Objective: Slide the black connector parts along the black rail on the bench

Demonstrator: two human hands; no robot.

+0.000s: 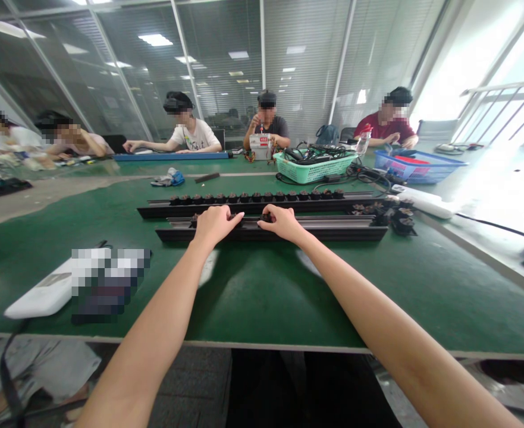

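Note:
A long black rail (333,230) with a pale inner channel lies crosswise on the green table. Over its left half, my left hand (215,224) is closed with the thumb pointing right. A small black part (233,217) shows between its fingers and thumb, mostly hidden. My right hand (284,223) pinches another small black part (266,218) at the rail's channel, a short gap from the left. Just behind lies a second black rail (154,210), carrying a row of several similar black parts (244,197). More loose black parts (402,221) are heaped at the rails' right ends.
At the left sit a white power bank-like device (43,294) and a dark, blurred-out item (99,306). Farther back are a green basket (313,172) of cables, a blue basket (422,169), and a white device (426,202) with a cable. Several people work across the table.

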